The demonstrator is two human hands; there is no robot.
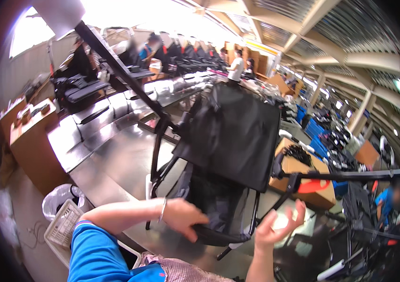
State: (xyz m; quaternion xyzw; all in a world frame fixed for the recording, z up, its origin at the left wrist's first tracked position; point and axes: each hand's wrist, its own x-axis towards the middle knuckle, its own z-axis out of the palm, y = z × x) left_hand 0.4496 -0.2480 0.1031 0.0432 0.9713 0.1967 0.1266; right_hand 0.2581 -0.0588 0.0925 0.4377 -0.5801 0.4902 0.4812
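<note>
We have a folding stroller frame [223, 155] standing tilted on the long metal desk [115, 155], its black fabric seat panel [237, 131] facing us and thin black tubes running out to either side. Our left hand [186, 218] is closed around the curved lower edge of the frame, just below the fabric panel. Our right hand [275, 225] is open, fingers spread, holding nothing, close to the right of the frame and near a slanting black tube [284, 192]. We judge the frame stiff in its tubes but loose at its joints, so it may swing or fold when lifted; the fabric is soft and gives no firm hold. It looks bulky rather than heavy. The tubes beside the fabric panel seem the best places to grip.
</note>
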